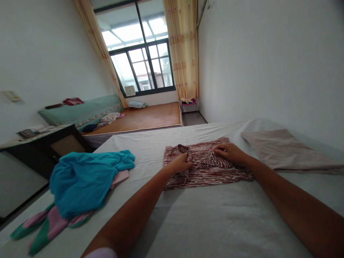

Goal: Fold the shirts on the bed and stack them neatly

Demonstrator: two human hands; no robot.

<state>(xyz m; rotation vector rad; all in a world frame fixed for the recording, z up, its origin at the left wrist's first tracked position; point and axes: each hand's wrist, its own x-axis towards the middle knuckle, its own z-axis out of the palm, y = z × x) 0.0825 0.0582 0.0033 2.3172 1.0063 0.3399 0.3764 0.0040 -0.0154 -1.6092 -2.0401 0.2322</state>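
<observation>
A red-and-white striped shirt [206,179] lies partly folded on the white bed sheet [215,222], its collar toward the left end. My left hand [180,163] pinches the fabric close to the collar. Farther right, my right hand [228,152] has its fingers closed on a raised fold of the same shirt. To the left lies a crumpled blue garment [83,179], with pink-and-green clothing [53,222] sticking out from under it. A folded beige cloth [285,147] rests on the sheet to the right of the shirt.
Beyond this bed stands another bed with a brown mat [153,116] and a green headboard [94,109]. A dark bedside cabinet [67,143] is at the left. Near the window [145,61] and curtain [182,50], a small stool [189,103] holds cloth. A white wall [268,64] borders the right side.
</observation>
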